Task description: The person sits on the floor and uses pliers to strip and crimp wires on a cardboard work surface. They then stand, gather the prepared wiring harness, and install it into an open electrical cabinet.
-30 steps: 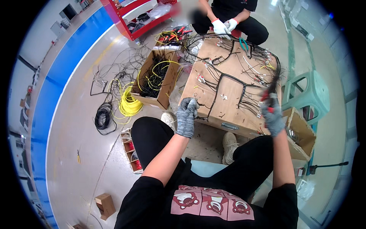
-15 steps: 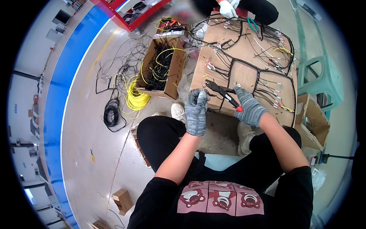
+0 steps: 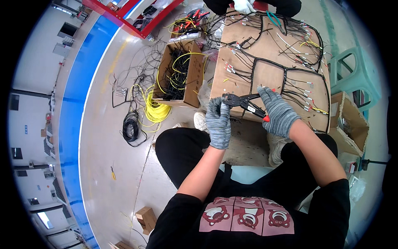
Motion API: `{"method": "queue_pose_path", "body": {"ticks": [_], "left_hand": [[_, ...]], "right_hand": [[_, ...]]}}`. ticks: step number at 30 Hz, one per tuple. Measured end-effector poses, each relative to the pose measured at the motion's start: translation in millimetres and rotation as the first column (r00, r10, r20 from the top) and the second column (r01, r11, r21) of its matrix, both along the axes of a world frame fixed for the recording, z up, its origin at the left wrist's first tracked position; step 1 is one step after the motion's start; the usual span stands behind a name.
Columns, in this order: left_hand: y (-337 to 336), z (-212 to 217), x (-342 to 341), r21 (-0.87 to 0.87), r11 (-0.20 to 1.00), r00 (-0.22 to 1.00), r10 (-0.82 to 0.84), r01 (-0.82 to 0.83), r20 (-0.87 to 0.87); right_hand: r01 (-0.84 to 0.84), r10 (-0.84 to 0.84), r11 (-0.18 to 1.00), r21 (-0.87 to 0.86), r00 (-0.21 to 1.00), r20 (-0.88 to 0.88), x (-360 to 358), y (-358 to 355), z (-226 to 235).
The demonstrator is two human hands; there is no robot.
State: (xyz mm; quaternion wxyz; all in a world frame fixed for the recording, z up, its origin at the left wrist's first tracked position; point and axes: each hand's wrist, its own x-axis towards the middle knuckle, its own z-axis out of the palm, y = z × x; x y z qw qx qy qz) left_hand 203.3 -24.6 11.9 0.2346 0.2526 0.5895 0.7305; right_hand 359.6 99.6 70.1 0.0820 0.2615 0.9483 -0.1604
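Note:
My right hand [image 3: 280, 112], in a grey knit glove, grips a pair of black crimping pliers [image 3: 246, 103] with red handle ends. The handles stand spread apart, and the jaw points left over the near edge of the wooden board [image 3: 238, 89]. Close beside the jaw is my left hand [image 3: 218, 122], gloved alike, its fingers pinched together. What they hold is too small to make out. On the board lies a black taped wire harness [image 3: 269, 62], branching into thin wires with red and white ends.
Left of the board stands a cardboard box [image 3: 191, 76] of black wires, with a yellow cable coil [image 3: 156, 108] and a black coil [image 3: 131, 128] on the floor. Another person's white-gloved hand [image 3: 244, 6] is at the far edge, near teal pliers [image 3: 275, 21]. A green stool [image 3: 360, 74] stands right.
The plier handles have spread wider apart in my right hand. My left fingers have come up against the jaw. The whole view has shifted slightly.

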Motion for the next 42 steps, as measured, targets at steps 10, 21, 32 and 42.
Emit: {"method": "queue_pose_path", "body": {"ticks": [10,21,32,42], "left_hand": [[2,3,5,-0.018,1.0,1.0,-0.008,0.008,-0.016],[8,19,10,-0.018,1.0,0.999,0.021,-0.02,0.032],[0,12,8,-0.001,0.998,0.987,-0.065,0.065,0.149],[-4,1,-17,0.057,0.951,0.848,-0.298,0.305,0.438]], "right_hand": [[-0.022,0.003,0.982,0.188,0.995,0.098,-3,-1,13],[0.065,-0.066,0.998,-0.008,0.988,-0.14,0,7,-17],[0.038,-0.03,0.989,-0.143,0.998,0.056,3,8,-8],[-0.141,0.142,0.99,0.019,0.988,-0.064,2,22,-12]]}}
